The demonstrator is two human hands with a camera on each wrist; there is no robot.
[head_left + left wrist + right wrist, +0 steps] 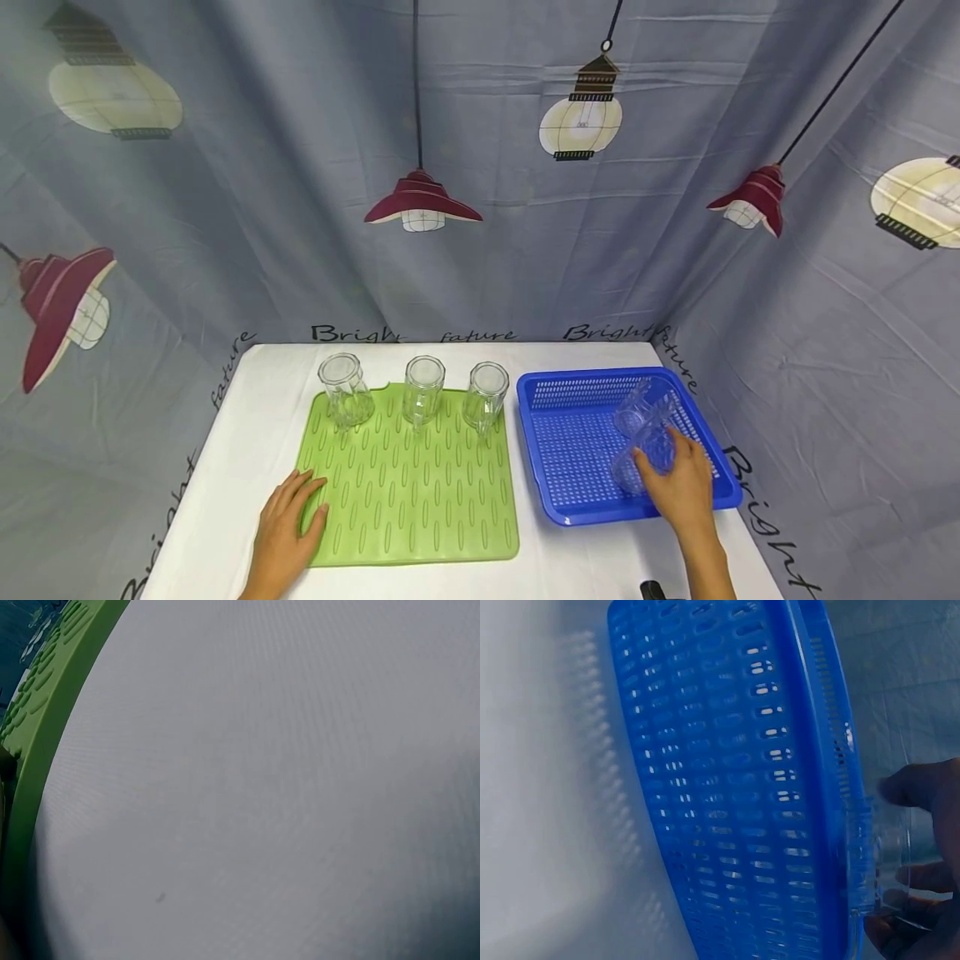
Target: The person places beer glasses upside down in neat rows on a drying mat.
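Note:
My right hand (684, 483) reaches over the near right part of a blue plastic basket (528, 450). Its thumb and fingers grip a clear glass mug (891, 855), which shows above the basket rim in the right wrist view. Other clear glass (632, 417) lies beside it in the basket, partly overlapped. On the left, my left hand (283, 529) rests on the left edge of a green ridged mat (420, 508), fingers relaxed, holding nothing. Three clear glass mugs stand upside down along the mat's far edge: a left mug (349, 400), a middle mug (423, 392) and a right mug (484, 398).
A white cloth (570, 567) covers the table under mat and basket. Grey curtains (480, 275) printed with lamps hang behind and on both sides. Near the front edge, by the right forearm, lies a small black object (652, 590).

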